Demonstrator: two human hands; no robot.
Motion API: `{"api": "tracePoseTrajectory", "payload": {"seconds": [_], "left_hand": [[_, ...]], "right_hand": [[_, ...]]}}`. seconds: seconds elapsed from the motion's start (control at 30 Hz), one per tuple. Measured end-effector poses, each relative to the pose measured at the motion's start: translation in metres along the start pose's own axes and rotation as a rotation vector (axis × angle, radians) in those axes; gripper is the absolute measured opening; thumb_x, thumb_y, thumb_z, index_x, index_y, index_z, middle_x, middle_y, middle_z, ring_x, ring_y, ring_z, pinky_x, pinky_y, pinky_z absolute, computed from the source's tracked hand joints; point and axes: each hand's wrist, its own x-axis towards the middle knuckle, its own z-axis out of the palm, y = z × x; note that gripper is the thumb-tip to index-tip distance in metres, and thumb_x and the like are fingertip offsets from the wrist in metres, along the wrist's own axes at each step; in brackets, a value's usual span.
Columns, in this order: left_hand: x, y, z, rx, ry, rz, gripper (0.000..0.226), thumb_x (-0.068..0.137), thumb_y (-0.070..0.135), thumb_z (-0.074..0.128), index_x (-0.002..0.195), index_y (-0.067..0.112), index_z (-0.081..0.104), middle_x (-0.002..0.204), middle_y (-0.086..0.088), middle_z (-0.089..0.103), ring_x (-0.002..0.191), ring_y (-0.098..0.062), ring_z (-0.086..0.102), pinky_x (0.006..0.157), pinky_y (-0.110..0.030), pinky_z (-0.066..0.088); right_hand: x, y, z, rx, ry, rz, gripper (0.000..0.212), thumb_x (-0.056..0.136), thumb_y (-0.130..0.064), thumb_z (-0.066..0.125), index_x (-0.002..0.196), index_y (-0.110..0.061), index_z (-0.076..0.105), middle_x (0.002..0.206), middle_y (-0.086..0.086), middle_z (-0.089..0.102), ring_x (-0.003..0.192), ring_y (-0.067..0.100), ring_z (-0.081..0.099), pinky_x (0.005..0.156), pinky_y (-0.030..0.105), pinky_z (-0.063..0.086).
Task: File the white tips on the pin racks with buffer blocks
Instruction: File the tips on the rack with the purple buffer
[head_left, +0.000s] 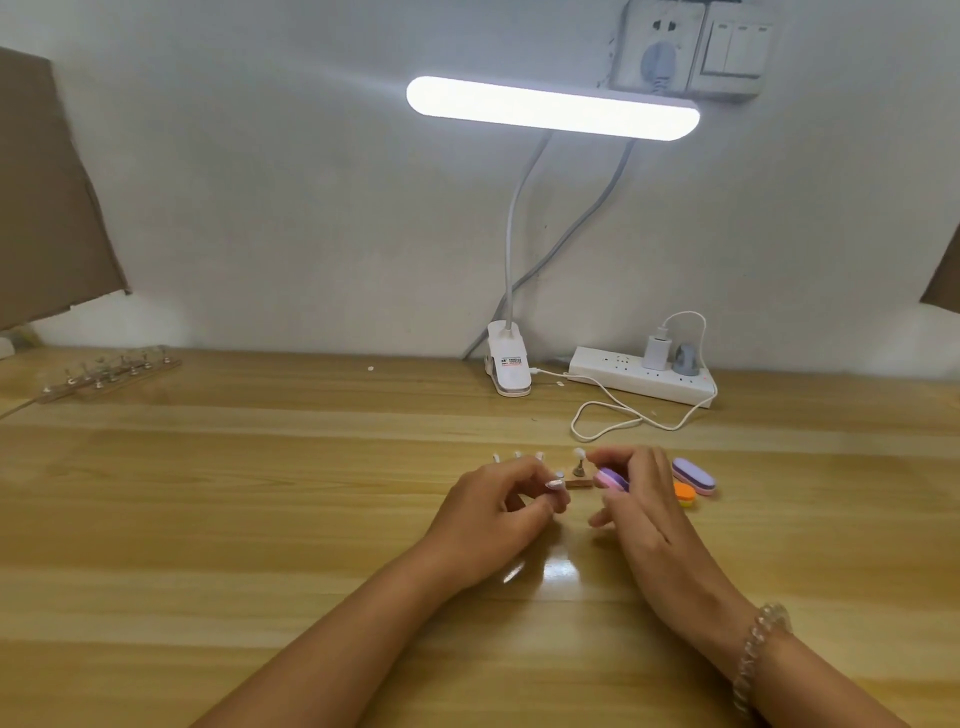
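A pink-and-purple buffer block (612, 479) is gripped in the right hand (644, 501), just beside a white tip (578, 453) standing on the pin rack (579, 484) at the middle of the wooden table (260, 493). Most of the rack is hidden by the left hand (498, 512), whose fingers are curled over it; what they grasp cannot be told. A purple block (694, 475) and an orange block (684, 493) lie behind the right hand. A second rack (111, 374) is set far left, a clip lamp (553, 108) and power strip (641, 376) beyond.

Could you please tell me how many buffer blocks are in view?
3. The right hand holds a pink-and-purple block; a purple block lies on the table right of it; an orange block peeks out beside that. Others may be hidden.
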Motion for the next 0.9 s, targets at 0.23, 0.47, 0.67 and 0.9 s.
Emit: {"api": "tracePoseTrajectory", "payload": {"seconds": [0.23, 0.47, 0.67, 0.9], "left_hand": [[-0.002, -0.001, -0.003, 0.062, -0.07, 0.038, 0.023, 0.095, 0.014, 0.057, 0.093, 0.033, 0.069, 0.08, 0.017, 0.064, 0.07, -0.004, 0.051, 0.068, -0.027, 0.04], [-0.002, -0.002, -0.001, 0.108, -0.051, 0.019, 0.018, 0.098, 0.022, 0.056, 0.087, 0.033, 0.065, 0.075, 0.024, 0.059, 0.07, 0.001, 0.051, 0.067, -0.027, 0.038], [-0.003, -0.001, -0.002, 0.161, -0.06, 0.031, 0.025, 0.098, 0.025, 0.054, 0.081, 0.042, 0.061, 0.076, 0.023, 0.059, 0.07, 0.001, 0.051, 0.067, -0.025, 0.039], [-0.005, -0.002, 0.0, 0.26, -0.084, 0.051, 0.014, 0.097, 0.032, 0.052, 0.087, 0.035, 0.06, 0.084, 0.023, 0.061, 0.073, 0.001, 0.052, 0.066, -0.028, 0.04]], "right_hand": [[-0.003, -0.002, 0.008, -0.1, -0.021, -0.194, 0.033, 0.088, -0.001, 0.067, 0.114, -0.014, 0.052, 0.118, -0.002, 0.052, 0.116, 0.005, 0.054, 0.103, 0.021, 0.045], [0.0, 0.0, 0.004, 0.133, -0.002, -0.081, 0.02, 0.082, -0.021, 0.071, 0.098, -0.013, 0.061, 0.11, -0.005, 0.067, 0.101, 0.006, 0.069, 0.09, 0.019, 0.053], [0.002, 0.006, 0.0, 0.107, 0.019, -0.015, 0.025, 0.077, -0.024, 0.078, 0.096, -0.014, 0.064, 0.096, -0.004, 0.072, 0.094, 0.007, 0.07, 0.082, 0.025, 0.057], [0.005, 0.01, 0.001, 0.041, 0.074, 0.043, 0.037, 0.069, -0.05, 0.072, 0.093, -0.024, 0.063, 0.092, -0.015, 0.068, 0.081, 0.006, 0.064, 0.064, 0.019, 0.051]]}}
